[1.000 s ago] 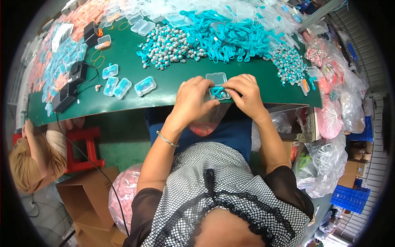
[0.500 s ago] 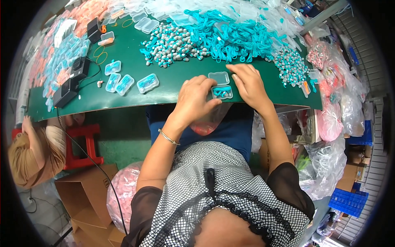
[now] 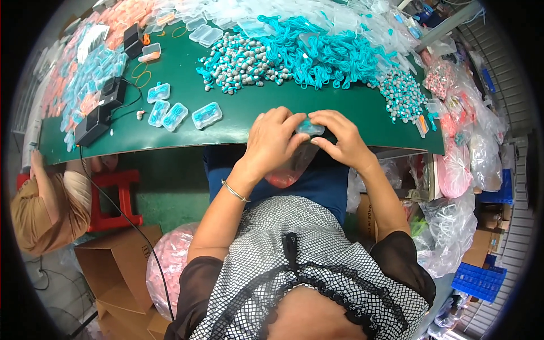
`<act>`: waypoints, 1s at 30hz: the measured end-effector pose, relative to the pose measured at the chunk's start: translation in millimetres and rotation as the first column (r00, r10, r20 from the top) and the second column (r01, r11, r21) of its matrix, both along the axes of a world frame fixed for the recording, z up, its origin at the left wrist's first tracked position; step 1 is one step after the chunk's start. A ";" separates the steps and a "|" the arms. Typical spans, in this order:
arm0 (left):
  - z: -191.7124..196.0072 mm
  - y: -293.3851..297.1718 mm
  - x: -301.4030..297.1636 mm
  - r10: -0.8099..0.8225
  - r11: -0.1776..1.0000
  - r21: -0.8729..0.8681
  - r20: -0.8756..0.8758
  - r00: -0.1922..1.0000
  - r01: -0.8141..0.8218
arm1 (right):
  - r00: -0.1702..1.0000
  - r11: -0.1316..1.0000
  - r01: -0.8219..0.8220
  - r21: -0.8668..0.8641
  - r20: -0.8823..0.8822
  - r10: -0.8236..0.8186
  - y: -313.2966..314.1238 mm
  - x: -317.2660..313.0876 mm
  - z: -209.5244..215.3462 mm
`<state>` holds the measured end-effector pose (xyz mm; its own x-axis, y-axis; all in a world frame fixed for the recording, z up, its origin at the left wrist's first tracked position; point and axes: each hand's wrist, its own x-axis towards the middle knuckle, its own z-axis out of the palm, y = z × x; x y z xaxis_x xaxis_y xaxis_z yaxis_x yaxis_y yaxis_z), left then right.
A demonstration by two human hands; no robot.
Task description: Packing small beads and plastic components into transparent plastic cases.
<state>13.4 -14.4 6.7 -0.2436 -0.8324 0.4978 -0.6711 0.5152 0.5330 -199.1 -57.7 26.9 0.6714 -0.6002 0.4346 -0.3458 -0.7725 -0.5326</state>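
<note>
At the table's near edge, a small clear plastic case (image 3: pixel 310 127) with teal cord inside sits between my two hands. My left hand (image 3: pixel 273 137) pinches its left side with thumb and fingers. On the other side, my right hand (image 3: pixel 342 139) has its fingers over the top edge and its thumb below. The lid appears folded down over the case, though my fingers partly cover it. Left of my hands lie several closed cases with teal contents, the closest being one case (image 3: pixel 207 115).
Beyond my hands are a heap of teal cords (image 3: pixel 323 54), a pile of small grey-and-teal pieces (image 3: pixel 241 62) and another such pile (image 3: pixel 399 93). Black boxes (image 3: pixel 93 126) with a cable stand at left. Another person's arm (image 3: pixel 46 190) shows at far left. Clear bags (image 3: pixel 453 164) hang at right.
The case's raised lid has come down over the teal cord. My right hand has moved in from beside the case and closed on it; both hands now grip it.
</note>
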 end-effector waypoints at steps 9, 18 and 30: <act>-1.6 2.1 11.6 -0.080 0.990 -0.132 -0.213 0.974 0.053 | 0.994 0.998 0.067 0.012 0.084 -0.068 7.8 24.8 2.9; 45.5 28.9 100.1 0.439 0.873 -0.235 0.001 0.899 -0.426 | 0.988 0.999 0.013 0.042 0.154 -0.019 12.6 59.1 2.9; 59.7 -26.3 165.6 0.583 0.765 -0.207 0.626 0.519 -0.610 | 0.971 0.977 0.117 0.178 0.187 -0.150 0.0 59.5 -10.8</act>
<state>179.0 -40.7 66.3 0.0830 -0.9154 0.3940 -0.9817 -0.1431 -0.1257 -139.6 -57.6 16.0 0.4905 -0.7531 0.4384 -0.3145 -0.6221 -0.7170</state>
